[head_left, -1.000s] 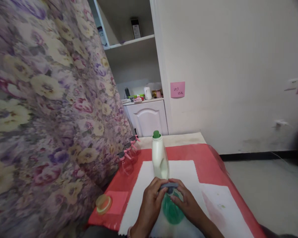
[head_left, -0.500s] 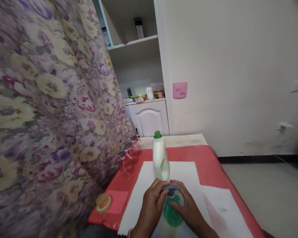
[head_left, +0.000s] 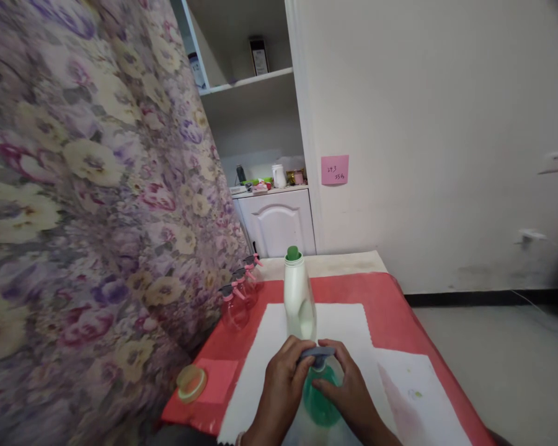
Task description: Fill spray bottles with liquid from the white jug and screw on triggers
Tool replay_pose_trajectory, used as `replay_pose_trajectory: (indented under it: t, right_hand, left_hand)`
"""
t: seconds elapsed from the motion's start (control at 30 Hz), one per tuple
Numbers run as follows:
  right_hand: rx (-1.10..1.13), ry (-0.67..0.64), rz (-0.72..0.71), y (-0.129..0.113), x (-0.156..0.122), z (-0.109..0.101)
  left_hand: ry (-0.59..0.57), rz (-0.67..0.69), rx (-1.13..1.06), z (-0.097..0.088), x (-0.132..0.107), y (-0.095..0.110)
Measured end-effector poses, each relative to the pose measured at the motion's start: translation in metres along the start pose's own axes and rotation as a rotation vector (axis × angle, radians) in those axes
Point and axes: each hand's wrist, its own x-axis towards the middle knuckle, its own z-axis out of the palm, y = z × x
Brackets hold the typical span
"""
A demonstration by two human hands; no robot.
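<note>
Near the front of the table, a clear bottle (head_left: 323, 406) with green liquid stands between my two hands. On its neck sits a grey spray head (head_left: 318, 355). My left hand (head_left: 279, 384) has its fingers and thumb closed on the left part of the spray head. The fingers of my right hand (head_left: 351, 387) curl around the far right side, by the end of the head, and its thumb presses on the bottle's shoulder. Just behind stands a pale jug (head_left: 297, 297) with a side handle and a green cap piece (head_left: 292, 253) in its mouth.
Several clear spray bottles (head_left: 235, 311) with pink and black heads line the left table edge, beside the floral curtain (head_left: 97, 217). A yellowish round lid (head_left: 191, 383) lies at front left on pink paper (head_left: 221, 378). White sheets (head_left: 418, 396) cover part of the red tablecloth (head_left: 385, 303).
The camera view has shifted slightly. Both hands keep nearly the same hold on the bottle and spray head; the objects on the table stay in place.
</note>
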Motion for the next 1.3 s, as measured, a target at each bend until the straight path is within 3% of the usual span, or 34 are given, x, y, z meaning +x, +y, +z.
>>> replay_pose_trajectory:
  t: [0.1,0.27,0.5,0.73,0.93,1.17,1.3]
  right_hand:
    - [-0.004,0.011,-0.004,0.0,0.002,0.003]
    - [0.004,-0.143,-0.089,0.003,0.002,-0.006]
    - [0.011,0.009,-0.025,0.005,0.001,0.005]
    - [0.014,-0.169,-0.098,0.001,0.002,-0.005]
    - [0.039,-0.033,-0.023,-0.002,0.003,0.006]
    - [0.058,-0.177,-0.101,-0.003,0.006,-0.005]
    - [0.09,-0.078,-0.039,-0.005,0.005,0.002]
  left_hand:
    - [-0.005,0.0,0.007,-0.001,0.0,0.001]
    - [-0.005,0.003,0.008,-0.001,0.001,0.0]
    - [0.003,0.008,0.001,-0.001,0.0,0.002]
    - [0.01,0.02,0.002,0.0,0.001,0.0]
    - [0.004,0.007,-0.001,0.0,0.0,0.0]
    - [0.008,0.013,0.019,-0.002,0.002,0.002]
    - [0.005,0.013,0.017,-0.001,0.0,0.002]
